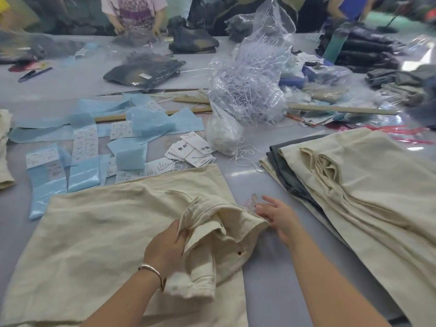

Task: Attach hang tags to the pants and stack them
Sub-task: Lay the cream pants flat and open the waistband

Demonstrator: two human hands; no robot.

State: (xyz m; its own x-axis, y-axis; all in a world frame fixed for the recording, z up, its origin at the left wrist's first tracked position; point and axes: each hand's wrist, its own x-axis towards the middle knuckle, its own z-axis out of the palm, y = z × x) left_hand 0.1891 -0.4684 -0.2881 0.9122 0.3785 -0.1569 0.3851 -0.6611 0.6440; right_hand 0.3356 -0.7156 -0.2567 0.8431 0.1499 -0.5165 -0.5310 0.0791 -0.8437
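Cream pants (99,232) lie flat on the grey table in front of me, the waistband end bunched up at the middle. My left hand (165,249), with a silver bangle on the wrist, grips that bunched waistband fabric. My right hand (276,215) is just right of the waistband edge, fingers spread and relaxed, beside a small blurred pinkish item (252,200) on the table. A stack of cream and grey pants (354,185) lies to the right. Loose white hang tags (191,149) with strings sit behind the pants.
Light blue sticker sheets and white labels (82,147) cover the left of the table. A clear bag of plastic fasteners (250,83) stands mid-table. Folded dark garments (144,69) and people working are at the far edge.
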